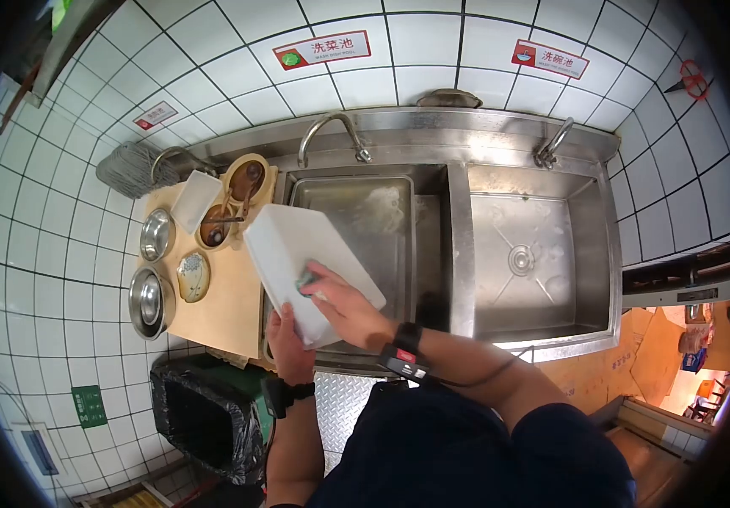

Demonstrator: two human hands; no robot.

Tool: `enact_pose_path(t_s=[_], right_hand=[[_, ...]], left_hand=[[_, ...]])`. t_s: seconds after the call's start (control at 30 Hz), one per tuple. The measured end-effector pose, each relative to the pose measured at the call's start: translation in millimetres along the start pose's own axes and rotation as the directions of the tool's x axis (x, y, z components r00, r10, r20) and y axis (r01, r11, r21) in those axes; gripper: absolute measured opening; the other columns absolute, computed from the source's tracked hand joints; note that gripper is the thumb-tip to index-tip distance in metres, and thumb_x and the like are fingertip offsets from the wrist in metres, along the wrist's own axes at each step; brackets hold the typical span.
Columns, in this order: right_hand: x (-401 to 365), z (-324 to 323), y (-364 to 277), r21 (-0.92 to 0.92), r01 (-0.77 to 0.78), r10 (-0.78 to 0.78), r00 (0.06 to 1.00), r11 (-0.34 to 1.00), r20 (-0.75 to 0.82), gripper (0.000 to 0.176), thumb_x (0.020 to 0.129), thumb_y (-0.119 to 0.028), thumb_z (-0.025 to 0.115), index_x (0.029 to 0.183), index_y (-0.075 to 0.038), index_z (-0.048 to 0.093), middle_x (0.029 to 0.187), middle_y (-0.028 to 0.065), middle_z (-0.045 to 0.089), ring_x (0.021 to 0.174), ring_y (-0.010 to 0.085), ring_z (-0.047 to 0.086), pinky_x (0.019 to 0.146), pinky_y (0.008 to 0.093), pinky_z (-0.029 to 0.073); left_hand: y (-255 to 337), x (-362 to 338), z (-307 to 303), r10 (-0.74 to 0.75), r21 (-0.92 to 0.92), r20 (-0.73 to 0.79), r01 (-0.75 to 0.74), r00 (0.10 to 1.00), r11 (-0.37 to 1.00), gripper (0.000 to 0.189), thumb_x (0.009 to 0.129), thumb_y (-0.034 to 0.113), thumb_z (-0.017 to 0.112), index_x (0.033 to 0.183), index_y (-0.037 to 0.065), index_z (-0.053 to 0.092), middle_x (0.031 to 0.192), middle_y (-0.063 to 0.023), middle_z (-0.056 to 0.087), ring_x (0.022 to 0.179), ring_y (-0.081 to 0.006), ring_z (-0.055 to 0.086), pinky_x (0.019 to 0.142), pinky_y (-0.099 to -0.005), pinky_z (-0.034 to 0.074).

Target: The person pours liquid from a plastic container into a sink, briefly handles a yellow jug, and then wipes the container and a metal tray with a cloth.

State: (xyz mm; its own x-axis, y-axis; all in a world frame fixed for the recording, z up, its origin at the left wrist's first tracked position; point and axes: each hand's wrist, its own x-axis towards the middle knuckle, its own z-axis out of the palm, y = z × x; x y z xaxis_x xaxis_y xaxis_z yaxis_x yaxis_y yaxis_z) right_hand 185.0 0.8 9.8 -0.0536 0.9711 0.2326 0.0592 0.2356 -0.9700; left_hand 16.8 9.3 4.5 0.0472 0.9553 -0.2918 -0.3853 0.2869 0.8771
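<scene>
Left of the fingers point(318, 278), two steel bowls point(151, 298) and a small dish point(193, 276) sit on a wooden board point(234, 317); well right, a sink basin point(551, 279).

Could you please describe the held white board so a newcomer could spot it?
Find the steel double sink; over its left basin tilts the white board, left hand gripping its lower edge, right hand pressing a green sponge on it. Unlike the smaller white tray lying on the wooden counter, it is larger and hand-held.

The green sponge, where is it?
In the head view, the green sponge is under the right hand, on the white tray above the left sink.
</scene>
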Motion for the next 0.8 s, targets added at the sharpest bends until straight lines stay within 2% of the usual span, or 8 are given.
enact_pose_path(t_s=[0.03,0.1,0.27,0.33,0.4,0.47,0.7,0.8], right_hand=[[11,0,2,-0.001,0.001,-0.001,1.0,1.0,0.0,0.038,0.102,-0.005,0.054,0.14,-0.007,0.056,0.157,0.0246,0.04,0.143,0.0413,0.044,0.117,0.0405,0.038],[40,-4,10,-0.2,0.098,-0.113,0.992,0.975,-0.062,0.035,0.1,-0.003,0.056,0.135,-0.005,0.058,0.155,0.0264,0.041,0.142,0.0433,0.044,0.116,0.0425,0.04],[73,-23,15,-0.141,0.013,-0.028,0.994,0.99,-0.105,0.034,0.095,0.002,0.057,0.129,-0.004,0.058,0.15,0.0231,0.048,0.139,0.0401,0.047,0.114,0.0433,0.041],[54,-25,3,-0.178,0.179,-0.149,0.974,0.968,0.168,0.042,0.093,0.005,0.056,0.134,-0.004,0.058,0.148,0.0207,0.05,0.138,0.039,0.048,0.114,0.0414,0.042],[27,-12,-5,-0.168,0.25,-0.21,0.952,0.954,0.223,0.047,0.09,0.007,0.056,0.136,-0.001,0.057,0.145,0.0188,0.052,0.137,0.0382,0.049,0.115,0.0427,0.042],[9,-14,-21,-0.282,0.364,-0.308,0.925,0.888,0.222,0.049,0.086,0.009,0.058,0.135,0.002,0.058,0.146,0.0189,0.052,0.137,0.0388,0.049,0.115,0.0442,0.042],[-17,-30,11,-0.37,0.462,-0.407,0.886,0.806,0.221,0.048,0.086,0.008,0.058,0.135,0.002,0.058,0.146,0.0218,0.052,0.139,0.0397,0.049,0.115,0.0437,0.043],[-27,-46,47,-0.411,0.422,-0.432,0.899,0.808,0.074,0.045,0.091,0.005,0.058,0.135,0.001,0.058,0.145,0.023,0.053,0.139,0.04,0.049,0.117,0.0438,0.041]], left_hand=[[-1,-2,1,-0.052,0.01,0.033,0.051,0.998,0.999,0.03,0.108,0.019,0.053,0.129,-0.003,0.056,0.12,-0.0127,0.068,0.106,-0.0193,0.067,0.093,-0.0345,0.055],[-5,-11,9,-0.035,-0.006,0.054,0.036,0.998,0.999,0.031,0.108,0.019,0.054,0.129,-0.003,0.056,0.119,-0.0123,0.068,0.105,-0.0186,0.067,0.093,-0.0341,0.054],[-5,-20,17,-0.028,0.031,0.05,0.027,0.998,0.999,0.03,0.108,0.02,0.055,0.128,-0.003,0.057,0.118,-0.0111,0.068,0.103,-0.0176,0.066,0.092,-0.034,0.054],[1,-14,17,0.007,0.033,0.027,-0.008,1.0,0.999,0.03,0.108,0.02,0.053,0.127,-0.002,0.057,0.118,-0.0109,0.068,0.102,-0.018,0.067,0.091,-0.0342,0.055],[5,-7,14,0.044,0.036,-0.002,-0.044,0.999,0.998,0.03,0.109,0.021,0.052,0.127,-0.002,0.057,0.117,-0.0108,0.068,0.101,-0.0184,0.067,0.09,-0.0345,0.055],[3,-1,10,0.063,-0.151,-0.069,-0.073,0.996,0.986,0.03,0.11,0.021,0.05,0.127,-0.002,0.057,0.117,-0.0106,0.068,0.101,-0.0192,0.068,0.09,-0.0354,0.056],[-11,-1,0,-0.024,-0.35,-0.127,-0.022,0.992,0.936,0.039,0.112,0.027,0.043,0.138,0.0,0.053,0.131,-0.0127,0.063,0.119,-0.0252,0.062,0.104,-0.0436,0.049],[-3,-4,-5,-0.014,-0.414,-0.128,-0.041,0.992,0.909,0.04,0.112,0.028,0.041,0.141,0.001,0.052,0.134,-0.0114,0.063,0.121,-0.0253,0.061,0.107,-0.0446,0.048]])
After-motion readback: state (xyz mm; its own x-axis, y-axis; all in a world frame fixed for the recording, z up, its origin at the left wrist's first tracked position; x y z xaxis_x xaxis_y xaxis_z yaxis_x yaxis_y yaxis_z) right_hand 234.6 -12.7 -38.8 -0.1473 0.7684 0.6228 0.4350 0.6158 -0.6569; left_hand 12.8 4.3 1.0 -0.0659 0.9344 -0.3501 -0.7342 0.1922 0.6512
